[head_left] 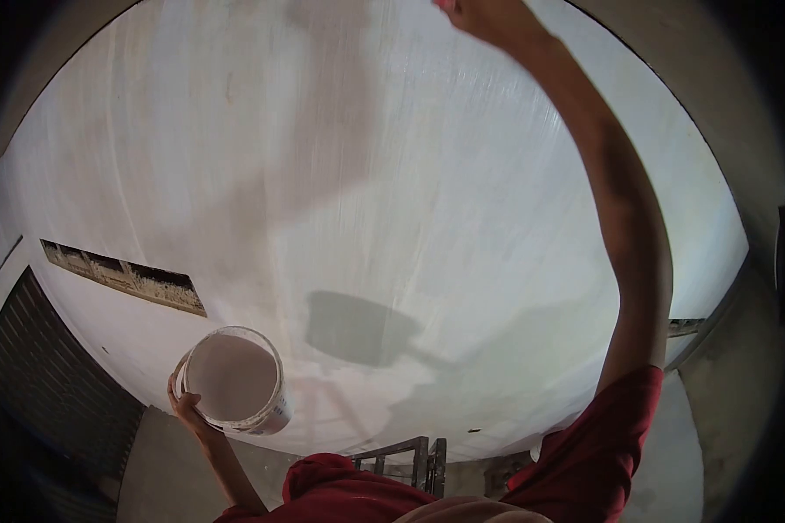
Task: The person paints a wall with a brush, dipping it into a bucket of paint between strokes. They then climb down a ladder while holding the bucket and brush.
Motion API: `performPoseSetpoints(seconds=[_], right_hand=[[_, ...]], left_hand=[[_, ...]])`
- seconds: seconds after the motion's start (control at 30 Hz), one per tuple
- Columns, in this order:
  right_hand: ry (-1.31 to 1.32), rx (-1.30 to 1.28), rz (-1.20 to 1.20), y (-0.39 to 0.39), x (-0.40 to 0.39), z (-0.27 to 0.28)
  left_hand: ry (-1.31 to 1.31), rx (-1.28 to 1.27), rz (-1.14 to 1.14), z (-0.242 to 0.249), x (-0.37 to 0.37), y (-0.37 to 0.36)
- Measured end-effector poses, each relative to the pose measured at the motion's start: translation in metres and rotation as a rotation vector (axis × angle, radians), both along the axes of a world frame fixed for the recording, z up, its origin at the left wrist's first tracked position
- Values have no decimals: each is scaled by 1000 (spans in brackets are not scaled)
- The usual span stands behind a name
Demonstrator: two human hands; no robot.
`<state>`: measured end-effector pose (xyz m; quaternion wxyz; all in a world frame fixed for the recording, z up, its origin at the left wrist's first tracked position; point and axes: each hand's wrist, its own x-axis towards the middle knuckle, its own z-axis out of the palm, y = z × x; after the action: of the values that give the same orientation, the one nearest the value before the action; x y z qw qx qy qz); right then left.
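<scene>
A white plastic bucket [277,410] with pale, milky liquid in it hangs at the lower left, tilted a little toward me. My left hand [186,403] is closed on the bucket's left side, thumb near the rim. High up at the top edge, my right hand [488,19] is raised against the wall [497,192], its fingers bent and partly cut off by the frame. A small reddish bit shows at its fingertips; what it holds is out of sight. The wall is streaked with whitish, wet-looking coating.
A recessed slot [122,277] with rough edges opens in the wall at left. Below it stands a dark ribbed shutter [52,383]. Dark metal framing [420,462] rises beneath me, in front of my red shirt. Shadows of my arm and the bucket fall on the wall.
</scene>
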<state>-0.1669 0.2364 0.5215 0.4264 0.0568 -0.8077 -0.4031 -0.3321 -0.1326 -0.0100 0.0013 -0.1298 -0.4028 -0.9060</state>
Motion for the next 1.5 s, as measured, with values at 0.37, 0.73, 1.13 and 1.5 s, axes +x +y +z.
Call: performPoseSetpoints(seconds=[0.37,0.73,1.13,1.5], right_hand=[[-312,85,-160,-3,41,-291],[170,292,36,-20,31,-40],[-348,-20,-107,5,45,-341],[-190,-594,-61,7,37,-98]], left_hand=[[-89,-39,33,-6,-8,-3],[6,-50,31,23,8,-4],[26,-68,64,13,2,-6],[90,-147,90,16,3,-8]])
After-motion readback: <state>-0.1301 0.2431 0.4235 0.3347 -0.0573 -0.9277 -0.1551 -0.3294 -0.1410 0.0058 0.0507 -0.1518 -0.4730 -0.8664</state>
